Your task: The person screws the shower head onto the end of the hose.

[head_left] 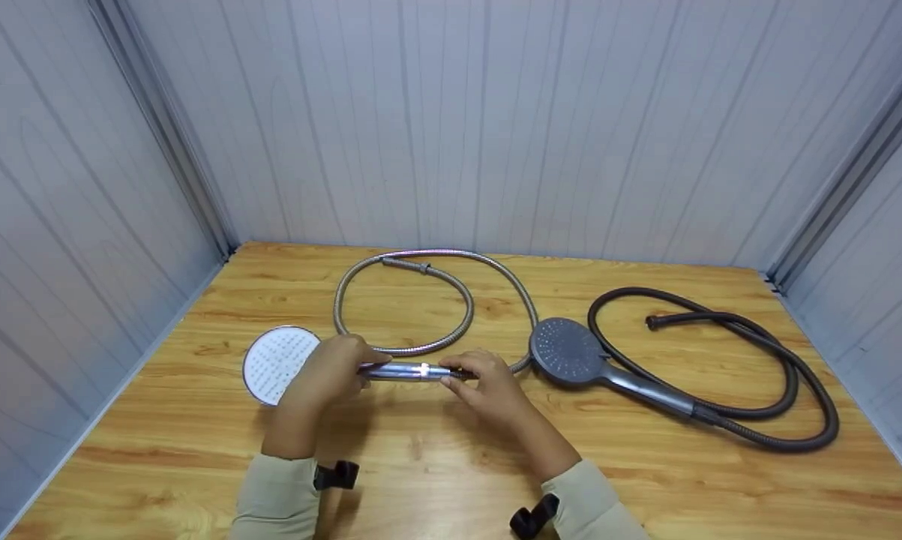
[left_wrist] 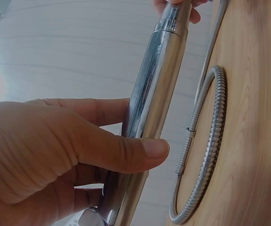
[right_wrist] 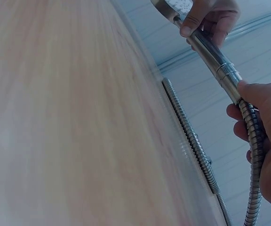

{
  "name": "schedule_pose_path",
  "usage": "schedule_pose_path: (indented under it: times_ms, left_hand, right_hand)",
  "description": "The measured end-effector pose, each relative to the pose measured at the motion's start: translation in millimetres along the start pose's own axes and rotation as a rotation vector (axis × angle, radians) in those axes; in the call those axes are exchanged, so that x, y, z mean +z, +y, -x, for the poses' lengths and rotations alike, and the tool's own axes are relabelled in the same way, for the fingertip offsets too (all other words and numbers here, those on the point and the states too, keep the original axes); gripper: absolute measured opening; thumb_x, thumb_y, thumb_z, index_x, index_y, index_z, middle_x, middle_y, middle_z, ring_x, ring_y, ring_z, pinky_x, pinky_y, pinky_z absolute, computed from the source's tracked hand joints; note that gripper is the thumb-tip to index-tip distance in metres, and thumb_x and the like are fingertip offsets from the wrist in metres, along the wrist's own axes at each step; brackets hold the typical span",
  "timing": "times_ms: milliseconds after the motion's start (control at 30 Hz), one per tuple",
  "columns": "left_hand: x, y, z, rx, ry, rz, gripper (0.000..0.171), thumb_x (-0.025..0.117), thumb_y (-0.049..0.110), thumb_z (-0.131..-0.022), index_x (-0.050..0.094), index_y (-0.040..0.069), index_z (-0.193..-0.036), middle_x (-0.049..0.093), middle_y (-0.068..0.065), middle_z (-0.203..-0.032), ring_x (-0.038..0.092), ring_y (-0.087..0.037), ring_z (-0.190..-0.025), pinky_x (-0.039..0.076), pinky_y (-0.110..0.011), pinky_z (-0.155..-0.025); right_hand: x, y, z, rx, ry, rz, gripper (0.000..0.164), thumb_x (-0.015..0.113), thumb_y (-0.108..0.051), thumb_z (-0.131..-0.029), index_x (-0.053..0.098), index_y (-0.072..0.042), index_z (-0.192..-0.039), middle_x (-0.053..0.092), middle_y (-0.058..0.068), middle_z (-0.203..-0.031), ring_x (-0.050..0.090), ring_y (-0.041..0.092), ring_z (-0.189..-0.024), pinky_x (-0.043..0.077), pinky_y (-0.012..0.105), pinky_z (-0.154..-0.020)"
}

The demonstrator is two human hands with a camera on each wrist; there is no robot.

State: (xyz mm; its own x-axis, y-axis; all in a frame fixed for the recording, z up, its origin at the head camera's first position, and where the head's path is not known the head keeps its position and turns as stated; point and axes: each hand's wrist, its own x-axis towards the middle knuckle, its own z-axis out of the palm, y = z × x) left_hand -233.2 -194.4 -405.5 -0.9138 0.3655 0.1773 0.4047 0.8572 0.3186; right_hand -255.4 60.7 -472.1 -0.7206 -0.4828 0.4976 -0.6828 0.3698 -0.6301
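A chrome shower head (head_left: 278,364) with a white round face is at the left of the table, its handle (left_wrist: 149,99) pointing right. My left hand (head_left: 332,371) grips that handle, thumb on one side and fingers on the other. At the handle's far end, the fingers of my right hand (head_left: 488,382) pinch the connector (right_wrist: 230,84) where the silver metal hose (right_wrist: 254,155) joins. The hose runs down past my right palm in the right wrist view. Both hands hold the shower head just above the wood; part of the handle is hidden behind the left fingers.
The silver hose (head_left: 469,307) loops across the table behind my hands. To the right lies a dark grey shower head (head_left: 568,351) with its coiled black hose (head_left: 788,386). White panel walls (head_left: 451,127) enclose the wooden table (head_left: 421,480) at the back and sides.
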Motion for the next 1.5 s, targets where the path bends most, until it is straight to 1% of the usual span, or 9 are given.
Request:
schedule_pose_path:
  times_ms: [133, 333, 533, 733, 900, 1133, 1333, 1500]
  left_hand:
    - [0.5, 0.4, -0.5, -0.017, -0.007, -0.013, 0.042, 0.073, -0.012, -0.072, 0.078, 0.013, -0.105, 0.071, -0.001, -0.087, 0.054, -0.015, -0.071, 0.047, -0.034, -0.064]
    - [0.0, 1.9, 0.1, -0.039, -0.007, -0.007, 0.042, 0.075, -0.011, -0.073, 0.077, 0.014, -0.107, 0.072, -0.002, -0.090, 0.057, -0.015, -0.076, 0.048, -0.035, -0.067]
    - [0.1, 2.2, 0.2, -0.033, -0.005, -0.012, 0.042, 0.075, -0.010, -0.073, 0.077, 0.014, -0.107, 0.072, -0.002, -0.091, 0.058, -0.015, -0.076, 0.049, -0.036, -0.067]
    - [0.0, 2.1, 0.9, -0.026, 0.000, -0.017, 0.041, 0.077, -0.009, -0.073, 0.078, 0.014, -0.106, 0.071, -0.002, -0.089, 0.059, -0.016, -0.077, 0.049, -0.036, -0.068]
    - [-0.6, 2.4, 1.1, -0.033, -0.003, -0.018, 0.041, 0.075, -0.010, -0.073, 0.078, 0.014, -0.106, 0.071, -0.001, -0.088, 0.057, -0.015, -0.074, 0.048, -0.035, -0.067]
    - [-1.4, 3.0, 1.3, -0.005, 0.008, -0.004, 0.039, 0.075, -0.011, -0.072, 0.078, 0.012, -0.103, 0.072, -0.002, -0.088, 0.059, -0.016, -0.075, 0.049, -0.036, -0.067]
    - [-0.6, 2.4, 0.3, -0.023, -0.006, -0.001, 0.039, 0.073, -0.011, -0.073, 0.078, 0.012, -0.104, 0.072, -0.002, -0.088, 0.056, -0.016, -0.073, 0.048, -0.036, -0.066]
    - [-0.5, 2.7, 0.1, -0.024, -0.010, -0.002, 0.038, 0.074, -0.011, -0.073, 0.078, 0.012, -0.104, 0.071, -0.002, -0.087, 0.055, -0.016, -0.072, 0.048, -0.036, -0.066]
  right_hand:
    - [0.5, 0.0, 0.6, 0.009, 0.007, -0.019, 0.025, 0.069, -0.018, -0.091, 0.072, -0.003, -0.111, 0.070, 0.006, -0.103, 0.062, 0.021, -0.093, 0.052, 0.030, -0.079]
    - [1.9, 2.3, -0.2, -0.015, 0.029, -0.061, 0.026, 0.075, -0.010, -0.086, 0.069, -0.001, -0.109, 0.065, 0.005, -0.100, 0.061, 0.019, -0.087, 0.053, 0.030, -0.078]
    - [1.6, 1.7, -0.7, -0.020, 0.029, -0.064, 0.021, 0.075, -0.008, -0.085, 0.068, -0.005, -0.104, 0.064, 0.003, -0.097, 0.060, 0.017, -0.087, 0.053, 0.030, -0.077]
    - [1.2, 1.5, -0.7, -0.022, 0.018, -0.065, 0.019, 0.074, -0.008, -0.086, 0.068, -0.005, -0.104, 0.064, 0.003, -0.096, 0.061, 0.017, -0.089, 0.053, 0.029, -0.077]
    - [0.9, 1.4, -0.3, -0.029, 0.018, -0.067, 0.019, 0.073, -0.010, -0.087, 0.069, -0.006, -0.105, 0.064, 0.003, -0.096, 0.061, 0.018, -0.090, 0.054, 0.029, -0.078]
    - [1.3, 3.4, 0.0, -0.057, 0.028, -0.035, 0.016, 0.071, -0.011, -0.089, 0.070, -0.006, -0.104, 0.066, 0.004, -0.094, 0.061, 0.020, -0.086, 0.054, 0.030, -0.076]
    - [1.6, 3.2, -0.5, -0.032, 0.027, -0.026, 0.017, 0.070, -0.014, -0.090, 0.071, -0.005, -0.105, 0.069, 0.004, -0.097, 0.062, 0.019, -0.087, 0.053, 0.030, -0.076]
    - [0.5, 0.5, -0.5, 0.001, 0.015, -0.011, 0.021, 0.069, -0.017, -0.091, 0.073, -0.004, -0.107, 0.070, 0.005, -0.100, 0.062, 0.018, -0.089, 0.052, 0.029, -0.078]
